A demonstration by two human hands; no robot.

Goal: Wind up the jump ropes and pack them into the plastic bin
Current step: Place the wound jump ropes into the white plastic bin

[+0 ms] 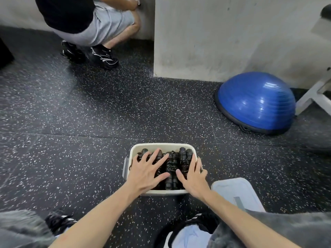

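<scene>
Below, I see one plastic bin [162, 146] standing on the speckled floor [89, 122], directly ahead of my knees. Its long axis runs away from me. Inside lie the wound jump ropes [171, 164], black bundles packed side by side; I count roughly four or five, though my hands hide some, so the exact count cannot be told. Each bundle lies lengthwise, its handles pointing toward the far edge of the bin and back toward me, parallel to the bin's long sides.

My left hand [146, 171] rests flat on the bundles at the bin's left side, fingers straight and spread, grasping nothing. My right hand [192, 173] lies on the bundles at the right side, fingers extended along the bin's right wall, thumb reaching inward; it too grips nothing.

One lid [236, 191], pale and translucent, lies flat on the floor just beside the bin's near right corner. One blue balance dome [256, 102] sits against the wall [215, 33], well apart from the bin to the far right. One other person [86, 24] crouches at the far left, two dark shoes [100, 55] planted on the floor.
</scene>
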